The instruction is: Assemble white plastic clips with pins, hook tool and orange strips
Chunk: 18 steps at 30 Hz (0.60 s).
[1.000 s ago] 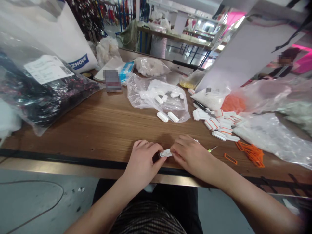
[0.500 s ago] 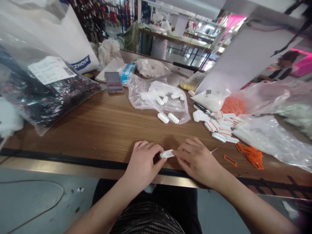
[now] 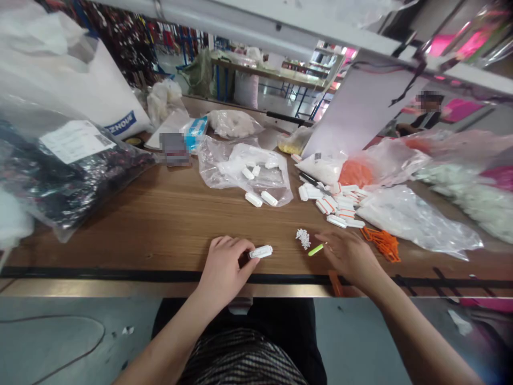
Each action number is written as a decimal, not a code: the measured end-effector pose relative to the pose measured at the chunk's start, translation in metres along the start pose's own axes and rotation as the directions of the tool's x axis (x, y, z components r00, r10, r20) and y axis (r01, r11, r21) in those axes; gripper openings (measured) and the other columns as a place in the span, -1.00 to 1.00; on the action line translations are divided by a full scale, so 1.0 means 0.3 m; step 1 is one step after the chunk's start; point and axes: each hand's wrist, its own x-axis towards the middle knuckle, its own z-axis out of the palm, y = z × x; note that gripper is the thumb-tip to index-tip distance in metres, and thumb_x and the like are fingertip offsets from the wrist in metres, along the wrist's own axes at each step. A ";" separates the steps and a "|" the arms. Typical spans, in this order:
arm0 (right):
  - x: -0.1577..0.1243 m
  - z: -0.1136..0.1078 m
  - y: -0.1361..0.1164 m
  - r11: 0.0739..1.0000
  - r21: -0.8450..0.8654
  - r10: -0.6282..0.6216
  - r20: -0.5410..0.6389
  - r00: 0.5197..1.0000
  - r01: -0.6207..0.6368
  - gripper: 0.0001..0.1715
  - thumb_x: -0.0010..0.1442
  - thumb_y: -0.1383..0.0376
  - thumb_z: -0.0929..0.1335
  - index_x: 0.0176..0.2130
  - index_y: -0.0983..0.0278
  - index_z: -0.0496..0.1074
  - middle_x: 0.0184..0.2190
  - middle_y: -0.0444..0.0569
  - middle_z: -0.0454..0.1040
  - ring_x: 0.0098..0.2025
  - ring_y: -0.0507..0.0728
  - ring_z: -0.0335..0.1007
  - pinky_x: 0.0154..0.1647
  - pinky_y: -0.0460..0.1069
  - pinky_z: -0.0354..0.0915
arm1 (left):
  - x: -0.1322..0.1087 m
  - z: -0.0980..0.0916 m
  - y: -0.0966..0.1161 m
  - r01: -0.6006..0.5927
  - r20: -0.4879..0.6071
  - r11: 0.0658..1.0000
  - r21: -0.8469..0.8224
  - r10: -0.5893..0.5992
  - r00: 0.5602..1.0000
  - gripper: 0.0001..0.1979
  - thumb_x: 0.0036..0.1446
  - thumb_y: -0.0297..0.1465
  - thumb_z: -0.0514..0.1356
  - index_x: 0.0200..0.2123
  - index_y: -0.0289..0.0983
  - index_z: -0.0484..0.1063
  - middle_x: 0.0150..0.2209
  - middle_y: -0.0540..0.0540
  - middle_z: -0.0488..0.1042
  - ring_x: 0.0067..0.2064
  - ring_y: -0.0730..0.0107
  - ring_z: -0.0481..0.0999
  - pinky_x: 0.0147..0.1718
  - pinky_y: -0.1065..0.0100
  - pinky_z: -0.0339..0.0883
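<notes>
head view, observed from beside the counter [image 3: 160, 219]: the left hand [image 3: 226, 262] sits near the front edge, its grip pinched on one end of a white piece [image 3: 262, 251]. that piece is directly before the person, its far end pointing right and uncovered. in my judgement it is taken by the end so the rest is open to the other hand.

the right hand [image 3: 347, 259] is well apart from it, fingers spread beside a green stick [image 3: 316, 249]. whether its grip has the stick, or the orange strip [image 3: 335, 282] below it at the counter's edge, i cannot tell; the strip is blurred and partly covered.

a small heap of white bits [image 3: 303, 238] lies just beside the stick, probably put there for short reach. beyond the right hand are a cluster of orange frames [image 3: 382, 246] and a pile of white cases [image 3: 339, 206], some with orange trim. two loose white blocks [image 3: 254, 199] lie at the mouth of a clear bag [image 3: 212, 166]; separate groupings presumably prevent mixing.
</notes>
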 end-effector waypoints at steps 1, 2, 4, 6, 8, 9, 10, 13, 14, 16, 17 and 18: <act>-0.009 0.004 0.029 0.999 -0.052 0.005 0.036 0.999 -0.003 -0.61 0.23 0.43 0.27 -0.07 0.29 0.62 -0.11 0.10 0.64 -0.15 0.22 0.58 -0.09 0.11 0.44 | 0.001 -0.001 0.002 0.001 -0.004 1.000 0.001 -0.001 1.000 -0.95 0.25 -0.40 0.28 -0.28 -0.17 0.46 -0.31 0.04 0.57 -0.24 0.22 0.49 -0.04 0.05 0.21; -0.016 0.010 0.048 0.995 -0.095 -0.005 0.080 0.997 0.013 -0.58 0.22 0.45 0.27 -0.03 0.31 0.61 -0.08 0.12 0.64 -0.14 0.23 0.58 -0.09 0.11 0.45 | 0.002 -0.002 0.004 0.008 -0.001 1.000 0.003 -0.008 1.000 -0.94 0.24 -0.40 0.29 -0.29 -0.18 0.46 -0.32 0.04 0.57 -0.24 0.22 0.49 -0.04 0.05 0.21; -0.022 0.022 0.058 0.984 -0.164 -0.041 0.143 0.989 0.064 -0.54 0.21 0.49 0.26 0.02 0.34 0.58 -0.05 0.14 0.63 -0.12 0.22 0.58 -0.09 0.09 0.44 | 0.003 -0.003 0.009 0.027 -0.002 1.000 0.005 -0.027 1.000 -0.93 0.22 -0.41 0.30 -0.30 -0.18 0.46 -0.31 0.03 0.58 -0.23 0.22 0.49 -0.04 0.06 0.21; -0.019 0.030 0.046 0.967 -0.212 -0.100 0.189 0.977 0.140 -0.56 0.22 0.52 0.26 0.00 0.35 0.57 -0.08 0.14 0.63 -0.13 0.21 0.58 -0.10 0.07 0.43 | 0.004 -0.003 0.013 0.040 -0.002 0.999 -0.004 -0.040 0.999 -0.94 0.23 -0.41 0.29 -0.30 -0.18 0.46 -0.29 0.04 0.59 -0.22 0.24 0.48 -0.02 0.07 0.20; -0.011 0.035 0.035 0.947 -0.238 -0.165 0.217 0.962 0.216 -0.60 0.21 0.56 0.27 -0.09 0.33 0.59 -0.14 0.12 0.63 -0.16 0.21 0.58 -0.12 0.06 0.42 | 0.004 -0.003 0.018 0.053 -0.004 0.999 -0.008 -0.053 0.999 -0.93 0.21 -0.41 0.30 -0.32 -0.19 0.47 -0.31 0.05 0.58 -0.24 0.25 0.47 -0.01 0.08 0.20; -0.005 0.036 0.032 0.937 -0.243 -0.195 0.230 0.954 0.250 -0.62 0.19 0.57 0.28 -0.13 0.33 0.60 -0.17 0.12 0.63 -0.18 0.21 0.58 -0.14 0.07 0.41 | 0.005 -0.004 0.020 0.064 -0.008 0.998 -0.008 -0.064 0.998 -0.92 0.20 -0.40 0.31 -0.33 -0.19 0.46 -0.34 0.05 0.57 -0.26 0.26 0.46 -0.02 0.09 0.20; 0.002 0.037 0.032 0.928 -0.245 -0.222 0.240 0.945 0.280 -0.63 0.17 0.58 0.29 -0.17 0.32 0.60 -0.21 0.11 0.63 -0.20 0.22 0.58 -0.16 0.07 0.41 | 0.005 -0.004 0.022 0.071 -0.005 0.997 -0.012 -0.071 0.997 -0.92 0.19 -0.41 0.32 -0.33 -0.19 0.47 -0.34 0.05 0.57 -0.25 0.25 0.46 -0.04 0.10 0.21; 0.027 0.029 0.038 0.912 -0.245 -0.277 0.224 0.935 0.329 -0.66 0.15 0.59 0.30 -0.25 0.29 0.59 -0.25 0.10 0.61 -0.23 0.22 0.56 -0.19 0.08 0.38 | 0.008 -0.009 0.026 0.071 -0.004 0.997 -0.029 -0.071 0.997 -0.89 0.14 -0.44 0.35 -0.33 -0.19 0.46 -0.32 0.06 0.58 -0.22 0.24 0.47 -0.03 0.10 0.21; 0.035 0.019 0.040 0.911 -0.241 -0.291 0.198 0.936 0.334 -0.67 0.15 0.59 0.30 -0.26 0.29 0.58 -0.24 0.11 0.61 -0.22 0.23 0.56 -0.18 0.08 0.38 | 0.010 -0.011 0.027 0.070 -0.003 0.997 -0.025 -0.070 0.998 -0.89 0.13 -0.44 0.36 -0.33 -0.19 0.46 -0.32 0.06 0.58 -0.22 0.24 0.47 -0.03 0.10 0.21; 0.047 -0.015 0.036 0.922 -0.219 -0.300 0.121 0.946 0.320 -0.72 0.17 0.54 0.31 -0.29 0.28 0.57 -0.24 0.12 0.60 -0.21 0.25 0.55 -0.20 0.09 0.37 | 0.011 -0.016 0.029 0.067 -0.001 0.998 -0.017 -0.067 0.998 -0.88 0.12 -0.45 0.35 -0.35 -0.19 0.46 -0.33 0.06 0.58 -0.23 0.25 0.46 -0.04 0.11 0.21; 0.050 -0.039 0.030 0.934 -0.197 -0.288 0.076 0.955 0.298 -0.75 0.19 0.50 0.31 -0.32 0.27 0.56 -0.28 0.11 0.59 -0.24 0.25 0.54 -0.24 0.08 0.36 | 0.012 -0.017 0.029 0.065 0.001 0.998 -0.015 -0.065 0.998 -0.88 0.12 -0.46 0.35 -0.35 -0.19 0.46 -0.33 0.07 0.58 -0.23 0.25 0.46 -0.04 0.11 0.22; 0.051 -0.065 0.021 0.951 -0.162 -0.262 0.031 0.965 0.263 -0.77 0.23 0.45 0.31 -0.35 0.26 0.54 -0.34 0.09 0.58 -0.30 0.24 0.53 -0.29 0.07 0.35 | 0.011 -0.018 0.028 0.063 0.003 0.998 -0.015 -0.063 0.998 -0.89 0.12 -0.46 0.35 -0.35 -0.19 0.46 -0.33 0.07 0.57 -0.23 0.26 0.46 -0.04 0.12 0.22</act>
